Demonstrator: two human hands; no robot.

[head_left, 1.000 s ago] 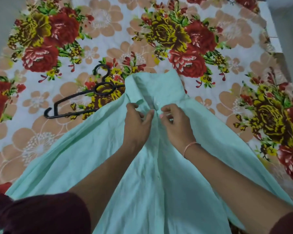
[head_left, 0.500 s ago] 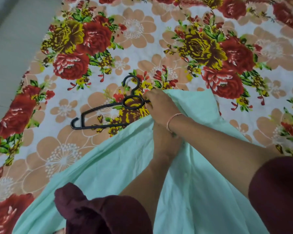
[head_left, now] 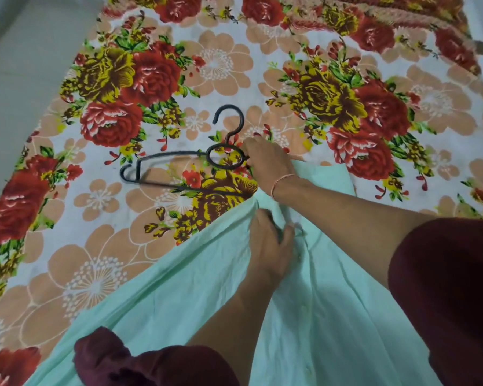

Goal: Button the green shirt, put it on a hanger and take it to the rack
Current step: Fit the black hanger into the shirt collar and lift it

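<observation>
The pale green shirt (head_left: 179, 288) lies spread on the bed, its collar end pointing away from me and its button placket running down the middle. My left hand (head_left: 271, 246) grips a fold of shirt fabric just below the collar. My right hand (head_left: 265, 160) reaches across it, fingers closed on the ring of the black plastic hanger (head_left: 184, 168). The hanger lies on the bedsheet left of the collar, hook pointing away; its right arm is hidden under the shirt and my hand.
The bed is covered by a floral sheet (head_left: 101, 260) with red and yellow roses. Grey floor (head_left: 20, 65) shows past the bed's left edge. My maroon sleeves sit at the bottom and right of the view.
My right hand left the placket, crossed over the left hand and took hold of the hanger's ring. The hanger has since shifted slightly. My left hand stays on the shirt near the collar.
</observation>
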